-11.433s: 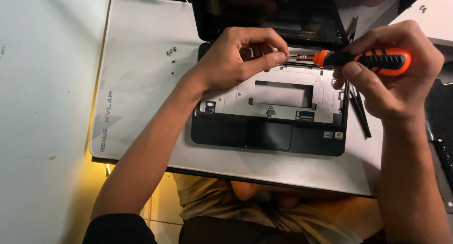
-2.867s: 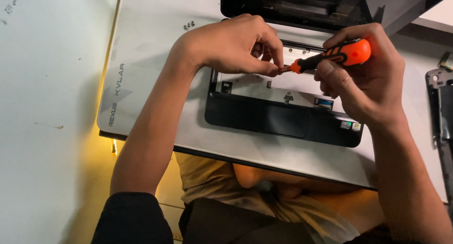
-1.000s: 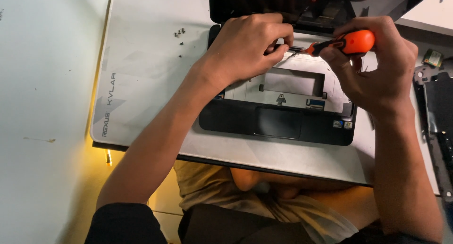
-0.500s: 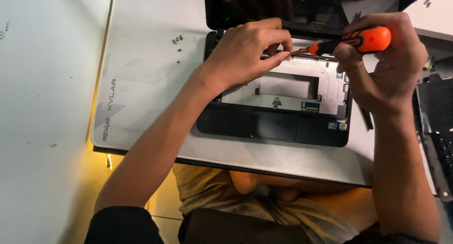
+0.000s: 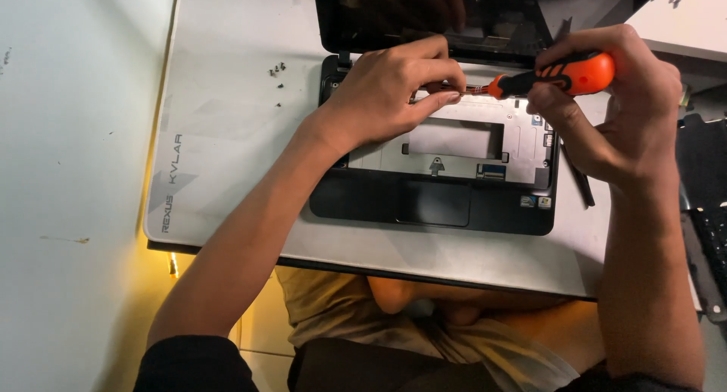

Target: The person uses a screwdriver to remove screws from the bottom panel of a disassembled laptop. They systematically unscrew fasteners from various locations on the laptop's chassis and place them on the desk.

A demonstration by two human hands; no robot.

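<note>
Gripping screwdriver (image 5: 556, 74) in right hand (image 5: 617, 104), left hand (image 5: 386, 89) pinching its tip over laptop (image 5: 432, 203).

repair workbench | opened laptop (image 5: 435, 165) | loose screws (image 5: 277, 72) | work mat (image 5: 227, 134)

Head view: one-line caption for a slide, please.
Right hand holds an orange screwdriver whose tip the left hand steadies over an opened laptop.

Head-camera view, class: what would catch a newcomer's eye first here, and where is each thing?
The orange-handled screwdriver stands out at upper right, held in the right hand. Its tip meets the left hand's fingertips over a small black laptop with its keyboard removed, mid-frame on a pale grey mat. Tiny loose screws lie on the mat, upper left.
</note>
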